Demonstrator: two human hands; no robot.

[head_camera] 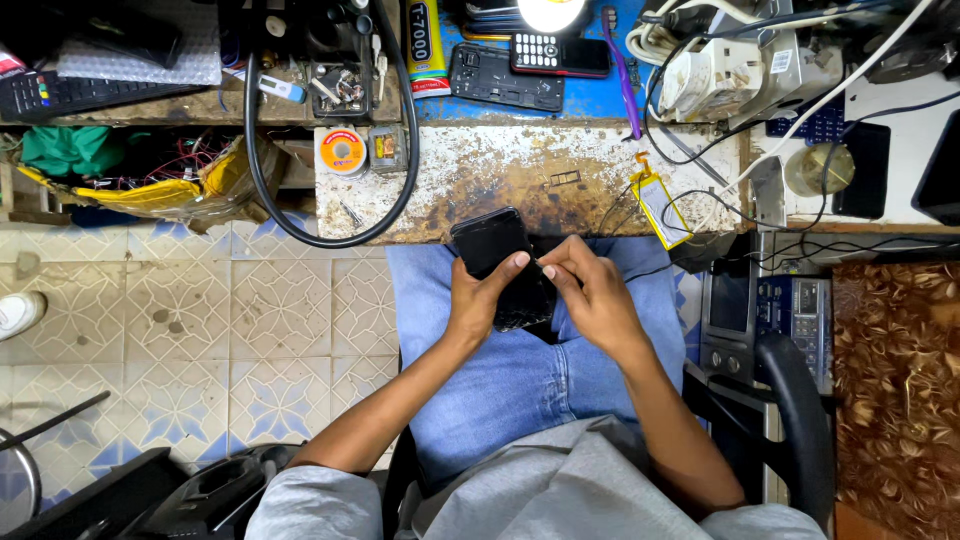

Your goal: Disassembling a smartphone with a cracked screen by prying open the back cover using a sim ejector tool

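I see the left hand (478,300) gripping the black phone (498,262) over the lap — right hand (590,290) pinched closed at its edge (whatever it pinches is too small to tell).

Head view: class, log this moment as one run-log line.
left hand: grips black flat phone | right hand: fingertips at phone's edge | place: over lap, before stained workbench

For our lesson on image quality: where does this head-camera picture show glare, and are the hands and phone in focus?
Head view: the lamp at the top edge is blown out white; the left hand, right hand and dark phone are sharp and evenly lit; straight edges bow slightly toward the corners.
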